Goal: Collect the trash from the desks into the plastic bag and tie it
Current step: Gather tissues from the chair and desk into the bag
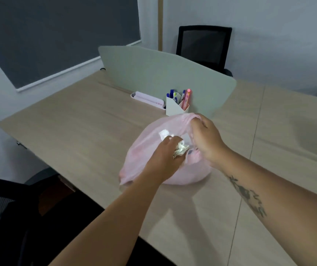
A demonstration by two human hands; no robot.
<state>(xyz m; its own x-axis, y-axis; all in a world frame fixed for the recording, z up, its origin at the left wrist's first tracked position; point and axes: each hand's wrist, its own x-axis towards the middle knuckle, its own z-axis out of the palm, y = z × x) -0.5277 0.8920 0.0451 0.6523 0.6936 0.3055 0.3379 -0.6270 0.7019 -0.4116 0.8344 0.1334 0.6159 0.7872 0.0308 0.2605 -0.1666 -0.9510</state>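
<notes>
Two pale wood-grain desk tops [77,131] are filling the middle of the frame, meeting along a thin seam [255,135] that is running down the right side. A grey-green divider panel [163,73] is standing across the far edge, with a black mesh chair [204,45] sitting behind it at upper right against a plain white wall. A dark window blind [48,35] is covering the upper left, and part of another black chair [0,208] is showing at lower left. Just in front of the panel, a white pen holder [174,109] full of coloured pens is standing beside a long white tray [148,99]. The pink plastic bag [144,148] is lying on the desk at the centre of the frame, just below the pen holder, its long axis running diagonally from lower left to upper right, with the mouth at the upper right end and opening upward. The right hand [205,139] is pinching the bag's rim at that end and lifting it. The left hand [165,156] is reaching over the mouth, its fingers curling round a crumpled wad of paper [180,149]. More pale scraps are showing through the thin plastic, too blurred to identify.
</notes>
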